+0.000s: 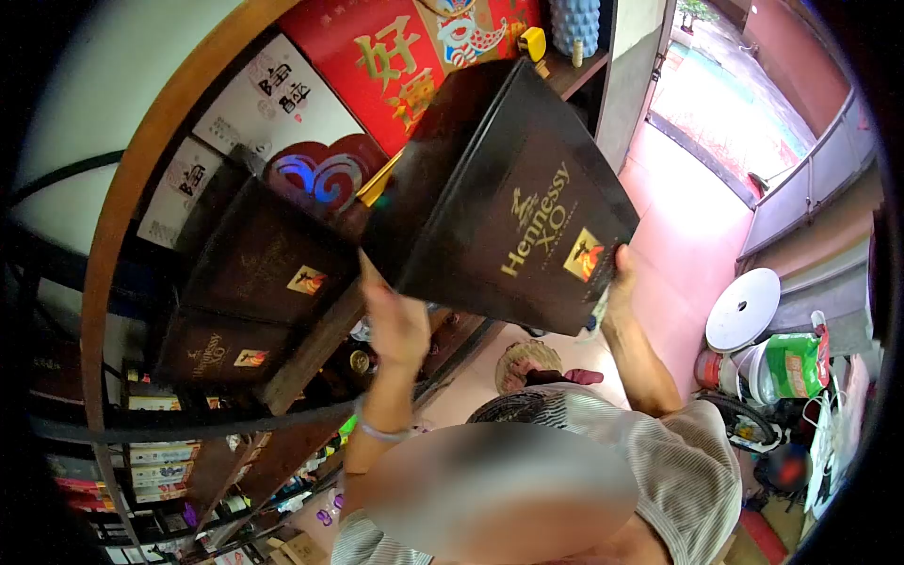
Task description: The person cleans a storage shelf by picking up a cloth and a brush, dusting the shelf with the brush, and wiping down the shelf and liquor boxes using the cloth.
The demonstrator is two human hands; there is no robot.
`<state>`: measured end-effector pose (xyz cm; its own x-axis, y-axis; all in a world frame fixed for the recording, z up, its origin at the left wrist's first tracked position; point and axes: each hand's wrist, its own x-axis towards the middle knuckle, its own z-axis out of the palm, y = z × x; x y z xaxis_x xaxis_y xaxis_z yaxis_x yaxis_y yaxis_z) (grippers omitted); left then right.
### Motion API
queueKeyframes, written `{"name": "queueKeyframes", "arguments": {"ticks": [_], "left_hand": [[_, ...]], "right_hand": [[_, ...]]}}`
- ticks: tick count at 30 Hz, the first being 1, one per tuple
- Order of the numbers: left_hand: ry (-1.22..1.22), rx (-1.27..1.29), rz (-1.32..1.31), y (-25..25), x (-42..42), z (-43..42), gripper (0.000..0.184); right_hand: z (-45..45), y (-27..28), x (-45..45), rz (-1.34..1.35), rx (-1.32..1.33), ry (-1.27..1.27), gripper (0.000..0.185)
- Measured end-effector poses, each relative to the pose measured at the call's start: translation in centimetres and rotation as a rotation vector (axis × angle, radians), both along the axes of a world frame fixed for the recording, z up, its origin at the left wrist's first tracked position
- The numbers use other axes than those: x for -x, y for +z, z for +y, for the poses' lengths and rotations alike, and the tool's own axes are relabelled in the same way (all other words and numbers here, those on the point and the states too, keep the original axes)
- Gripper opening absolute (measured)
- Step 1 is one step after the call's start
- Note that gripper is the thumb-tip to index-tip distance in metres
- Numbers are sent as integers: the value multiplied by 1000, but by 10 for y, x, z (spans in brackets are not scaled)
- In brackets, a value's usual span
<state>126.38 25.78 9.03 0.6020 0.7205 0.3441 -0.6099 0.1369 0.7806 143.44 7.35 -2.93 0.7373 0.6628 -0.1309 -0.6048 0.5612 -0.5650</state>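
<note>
A large dark brown Hennessy XO box [527, 217] is held up at the centre, tilted, its gold lettering facing me. My right hand [617, 287] grips its lower right corner, with something whitish beside the fingers. At its lower left corner is my left hand [395, 320], blurred, its fingertips hidden behind the edge of the box. On the shelf to the left lie two similar dark boxes, an upper one [268, 268] and a lower one [221, 348].
White boxes [273, 104] and a red box [367, 47] stand on the curved wooden shelf [122, 188], near a blue vase [574, 24]. Buckets, a green bag [796, 365] and a round white lid [744, 309] are at the right. An open doorway is upper right.
</note>
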Motion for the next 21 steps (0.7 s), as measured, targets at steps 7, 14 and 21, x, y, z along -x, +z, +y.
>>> {"name": "queueKeyframes", "arguments": {"ticks": [7, 14, 21], "left_hand": [[-271, -492, 728, 56, 10, 25, 102], [-350, -20, 859, 5, 8, 4, 100], [-191, 5, 802, -6, 14, -14, 78]], "right_hand": [[-35, -34, -23, -52, 185, 179, 65], [-37, -34, -30, -136, 264, 261, 64], [-28, -24, -29, -195, 641, -81, 69]]}}
